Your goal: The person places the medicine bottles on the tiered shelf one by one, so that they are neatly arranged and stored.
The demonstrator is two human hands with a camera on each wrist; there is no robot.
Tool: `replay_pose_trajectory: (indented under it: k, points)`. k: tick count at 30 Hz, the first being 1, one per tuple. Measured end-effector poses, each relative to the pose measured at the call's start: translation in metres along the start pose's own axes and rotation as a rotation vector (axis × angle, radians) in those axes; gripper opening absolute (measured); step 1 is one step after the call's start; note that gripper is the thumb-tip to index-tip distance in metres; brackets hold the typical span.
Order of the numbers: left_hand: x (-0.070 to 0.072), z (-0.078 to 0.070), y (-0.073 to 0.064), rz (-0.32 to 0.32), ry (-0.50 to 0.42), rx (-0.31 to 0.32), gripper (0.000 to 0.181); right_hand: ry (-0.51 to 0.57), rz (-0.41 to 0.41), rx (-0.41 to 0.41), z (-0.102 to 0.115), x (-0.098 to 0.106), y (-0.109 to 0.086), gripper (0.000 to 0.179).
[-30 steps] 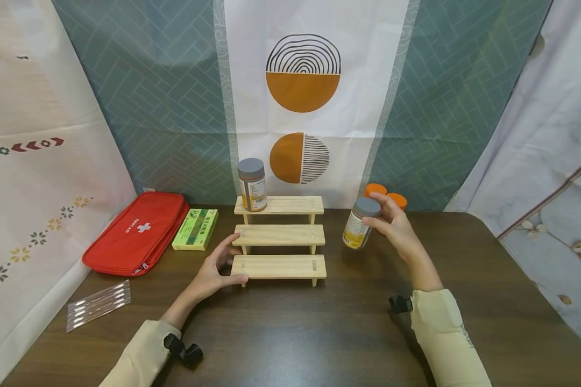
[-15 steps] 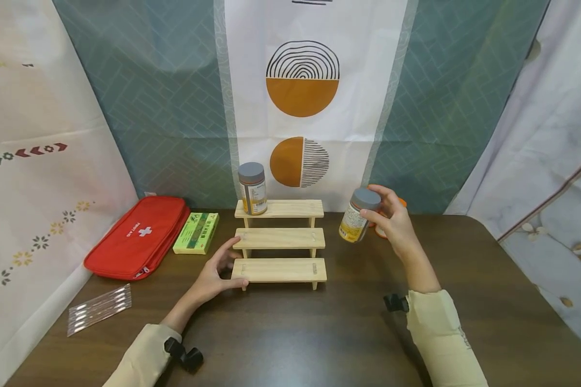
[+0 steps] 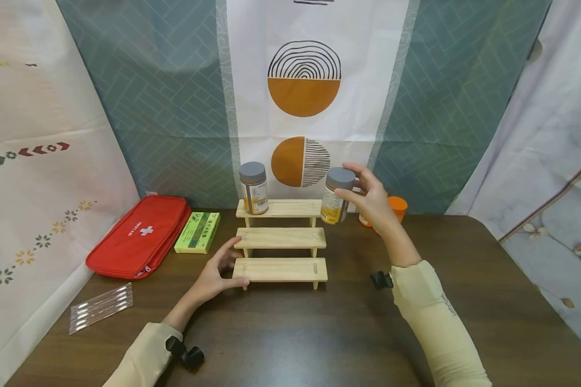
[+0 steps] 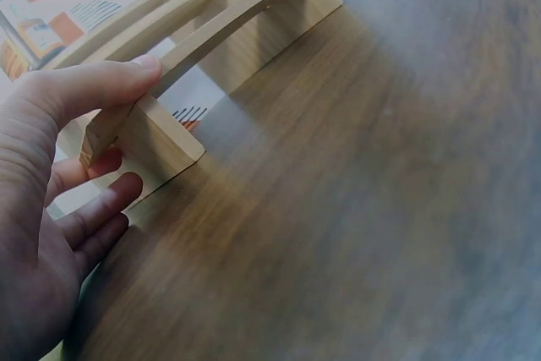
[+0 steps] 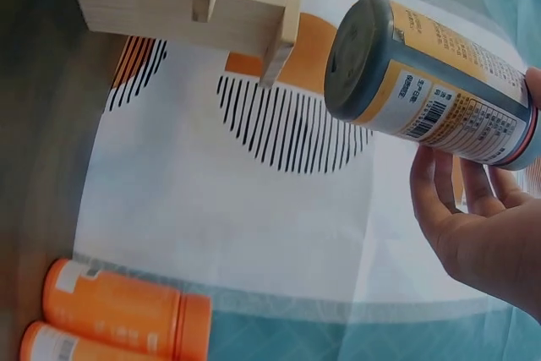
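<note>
My right hand (image 3: pixel 375 203) grips a grey-capped pill bottle (image 3: pixel 333 207) near its cap, holding it in the air beside the right end of the top step. In the right wrist view the bottle's (image 5: pixel 423 95) grey base and its yellow and white label show. A three-step wooden display stand (image 3: pixel 281 237) is at the middle of the table. A similar grey-capped bottle (image 3: pixel 255 194) stands upright at the left of its top step. My left hand (image 3: pixel 216 273) holds the stand's left end, thumb on the bottom step (image 4: pixel 182 57) and fingers around the side.
Orange-capped bottles (image 3: pixel 397 204) stand behind my right hand, at the back of the table. Left of the stand lie a green box (image 3: pixel 197 232), a red first-aid pouch (image 3: pixel 137 236) and a clear pack of cotton swabs (image 3: pixel 101 307). A patterned cloth (image 3: pixel 189 107) hangs behind.
My right hand has carried the grey-capped bottle left and upward, from near the orange caps to beside the top step. The left hand has stayed on the stand.
</note>
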State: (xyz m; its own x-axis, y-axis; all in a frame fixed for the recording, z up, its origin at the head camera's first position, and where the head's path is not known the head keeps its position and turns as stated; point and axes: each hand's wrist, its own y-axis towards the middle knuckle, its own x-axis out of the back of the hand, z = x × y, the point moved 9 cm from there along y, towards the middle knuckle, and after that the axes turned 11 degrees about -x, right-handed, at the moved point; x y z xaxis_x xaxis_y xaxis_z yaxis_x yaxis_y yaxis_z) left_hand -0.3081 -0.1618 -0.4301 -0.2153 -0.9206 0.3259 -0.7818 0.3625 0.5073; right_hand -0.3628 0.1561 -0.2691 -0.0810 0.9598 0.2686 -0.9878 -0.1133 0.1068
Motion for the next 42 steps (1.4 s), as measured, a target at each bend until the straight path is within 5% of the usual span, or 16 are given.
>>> replay_pose_trajectory:
  k: [21, 42]
  points:
    - [0.004, -0.001, -0.003, -0.009, 0.016, 0.0, 0.095, 0.017, 0.136, 0.054, 0.019, -0.06, 0.03, 0.062]
    - [0.001, 0.001, -0.001, 0.002, 0.005, 0.007, 0.095, 0.075, 0.203, 0.023, 0.006, -0.081, 0.049, 0.063]
